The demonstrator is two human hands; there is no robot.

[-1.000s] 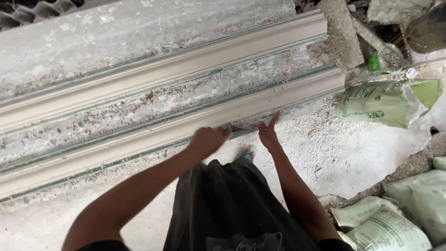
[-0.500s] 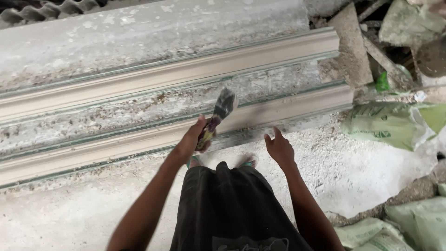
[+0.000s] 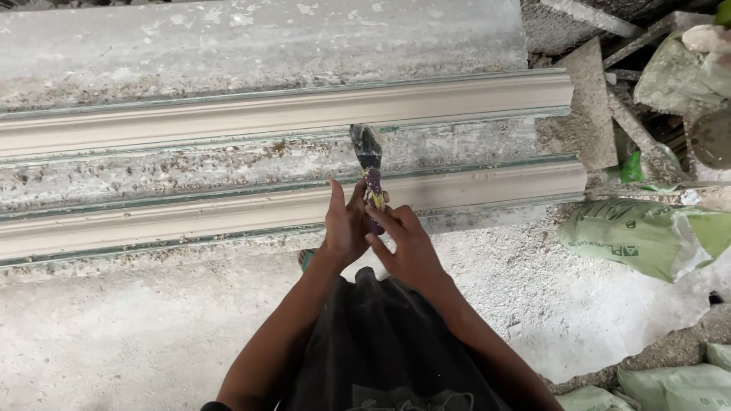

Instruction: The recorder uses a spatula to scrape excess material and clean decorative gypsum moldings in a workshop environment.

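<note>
I see both hands meeting on a putty knife [image 3: 368, 171], held blade-up above the near plaster moulding [image 3: 228, 217]. The left hand [image 3: 343, 228] wraps the handle, forefinger raised; the right hand [image 3: 403, 243] lays loosely curled fingers on it. A second moulding [image 3: 289, 110] lies parallel behind. The concrete floor [image 3: 114, 327] is dusted white; green sacks [image 3: 647, 236] lie at right.

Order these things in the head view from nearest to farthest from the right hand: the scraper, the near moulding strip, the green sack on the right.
1. Scraper: touching the right hand, held upright between both hands.
2. Near moulding strip: just beyond the hands, running left to right.
3. Green sack: on the ground, far right.
</note>
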